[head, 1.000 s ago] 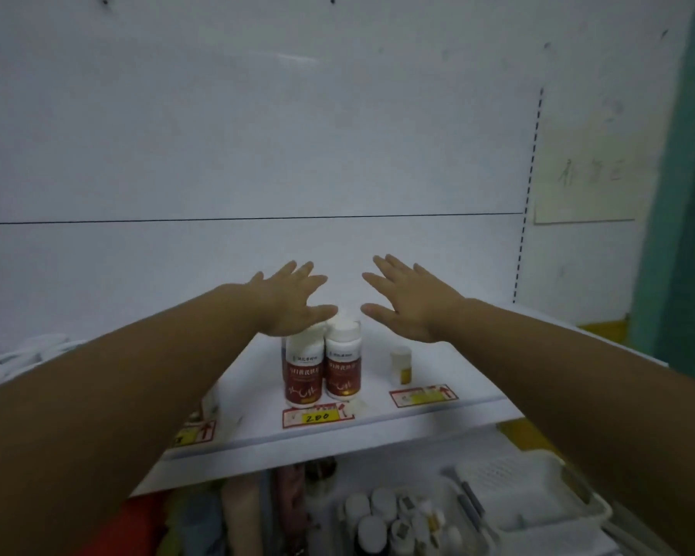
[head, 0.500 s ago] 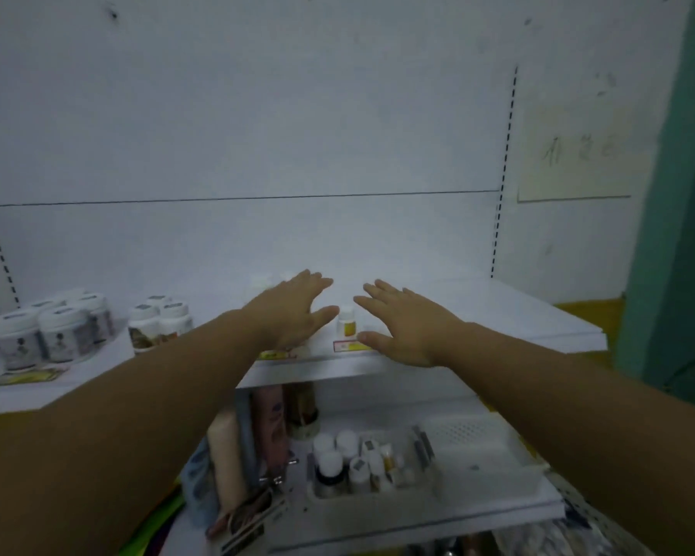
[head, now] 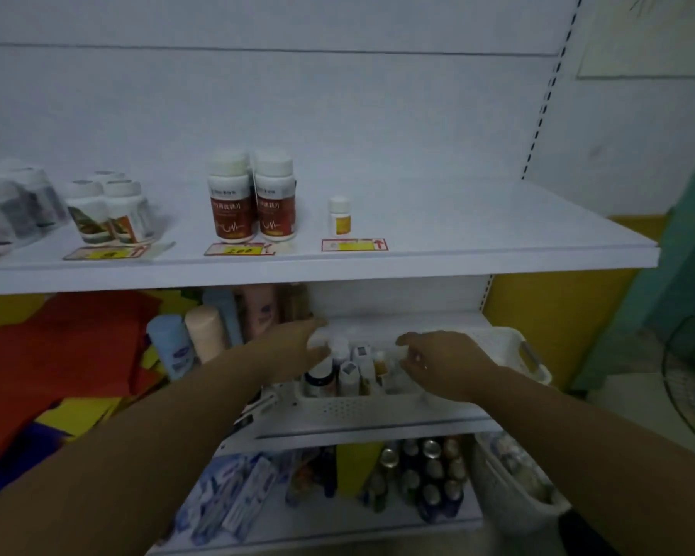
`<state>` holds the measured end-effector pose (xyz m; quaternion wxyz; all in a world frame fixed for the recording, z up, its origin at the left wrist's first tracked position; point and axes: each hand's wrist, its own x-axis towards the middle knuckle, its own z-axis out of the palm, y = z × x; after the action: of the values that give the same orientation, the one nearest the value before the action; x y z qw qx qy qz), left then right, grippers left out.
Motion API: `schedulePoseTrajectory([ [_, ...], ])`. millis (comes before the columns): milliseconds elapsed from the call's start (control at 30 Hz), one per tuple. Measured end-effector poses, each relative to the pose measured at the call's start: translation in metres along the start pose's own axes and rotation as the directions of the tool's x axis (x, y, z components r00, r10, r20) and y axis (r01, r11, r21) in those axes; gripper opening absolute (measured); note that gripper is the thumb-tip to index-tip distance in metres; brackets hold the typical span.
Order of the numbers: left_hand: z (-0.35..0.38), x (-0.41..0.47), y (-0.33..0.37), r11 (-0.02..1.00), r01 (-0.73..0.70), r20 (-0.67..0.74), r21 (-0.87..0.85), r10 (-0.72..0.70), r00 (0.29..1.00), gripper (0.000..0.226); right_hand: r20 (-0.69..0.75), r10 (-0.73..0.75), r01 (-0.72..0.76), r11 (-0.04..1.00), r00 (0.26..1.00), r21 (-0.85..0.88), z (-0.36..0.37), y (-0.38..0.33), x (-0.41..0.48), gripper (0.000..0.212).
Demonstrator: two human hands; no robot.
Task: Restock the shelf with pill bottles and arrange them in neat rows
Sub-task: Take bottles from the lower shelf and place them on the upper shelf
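Observation:
The white upper shelf (head: 478, 234) carries red-labelled pill bottles (head: 253, 202) in a pair of rows, a small white bottle with a yellow label (head: 339, 216) to their right, and green-labelled jars (head: 105, 212) at the left. One shelf down, a white perforated basket (head: 362, 405) holds several small bottles (head: 348, 371). My left hand (head: 297, 347) reaches over the basket's left side, fingers apart, touching or just above the bottles. My right hand (head: 442, 359) hovers over the basket's right side with curled fingers; whether it holds anything is hidden.
Price tags (head: 354, 245) lie along the upper shelf's front edge. Pastel tubes (head: 201, 335) and red and yellow packs (head: 57, 355) stand left of the basket. Cans (head: 430, 475) and boxes fill the lowest shelf. A teal surface (head: 687, 274) borders the right.
Both hands dropped from the upper shelf down to the basket on the shelf below. The camera tilted downward, bringing the lower shelves into view.

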<state>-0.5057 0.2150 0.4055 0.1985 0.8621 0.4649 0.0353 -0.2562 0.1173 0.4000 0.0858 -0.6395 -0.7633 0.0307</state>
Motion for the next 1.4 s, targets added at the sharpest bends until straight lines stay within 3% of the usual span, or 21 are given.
schedulePoseTrajectory([
  [100,0.036,0.034,-0.035,0.996,0.059,0.038,-0.071,-0.056,0.998,0.063,0.080,0.026,-0.030,0.998,0.996,0.052,0.048,0.008,0.025,0.038],
  [267,0.098,0.084,-0.085,0.994,0.083,0.110,-0.068,-0.075,0.991,0.072,0.190,0.071,-0.101,0.983,0.979,0.154,0.131,0.005,0.074,0.050],
  [333,0.116,0.095,-0.094,0.995,0.056,0.072,-0.085,-0.050,0.996,0.071,0.202,0.093,-0.125,0.980,0.975,0.154,0.156,0.004,0.094,0.054],
  [400,0.128,0.103,-0.096,0.994,0.046,-0.053,-0.102,-0.052,0.997,0.065,0.212,0.144,-0.178,0.972,0.967,0.152,0.175,0.002,0.110,0.060],
  [500,0.134,0.110,-0.093,0.990,0.043,-0.186,-0.132,-0.067,0.980,0.062,0.094,0.270,-0.285,0.934,0.958,0.214,0.189,-0.003,0.127,0.059],
  [600,0.142,0.110,-0.094,0.976,0.040,-0.230,-0.212,-0.090,0.969,0.065,0.018,0.344,-0.339,0.915,0.939,0.218,0.192,-0.005,0.134,0.053],
  [767,0.152,0.112,-0.093,0.957,0.067,-0.223,-0.281,-0.133,0.966,0.064,0.005,0.397,-0.388,0.894,0.918,0.226,0.194,-0.005,0.132,0.049],
  [900,0.150,0.112,-0.086,0.967,0.111,-0.239,-0.231,-0.167,0.957,0.063,-0.007,0.427,-0.413,0.879,0.904,0.239,0.193,-0.005,0.132,0.048],
  [1000,0.136,0.113,-0.079,0.938,0.123,-0.149,-0.323,-0.179,0.972,0.060,-0.023,0.455,-0.431,0.857,0.890,0.281,0.185,-0.005,0.128,0.053],
  [1067,0.121,0.106,-0.072,0.836,0.156,-0.088,-0.526,-0.236,0.968,0.053,-0.034,0.493,-0.407,0.753,0.869,0.517,0.173,-0.008,0.123,0.045],
  [1100,0.112,0.101,-0.069,0.775,0.170,-0.083,-0.609,-0.276,0.958,0.048,-0.025,0.533,-0.380,0.634,0.845,0.674,0.162,-0.012,0.119,0.033],
  [1167,0.095,0.084,-0.058,0.678,0.150,-0.110,-0.720,-0.324,0.940,0.036,-0.011,0.575,-0.306,0.452,0.818,0.838,0.141,-0.019,0.111,0.031],
  [1400,0.045,-0.004,0.006,0.360,0.027,-0.102,-0.933,-0.335,0.937,0.031,0.006,0.468,-0.085,0.148,0.884,0.985,0.064,-0.050,0.051,0.016],
])
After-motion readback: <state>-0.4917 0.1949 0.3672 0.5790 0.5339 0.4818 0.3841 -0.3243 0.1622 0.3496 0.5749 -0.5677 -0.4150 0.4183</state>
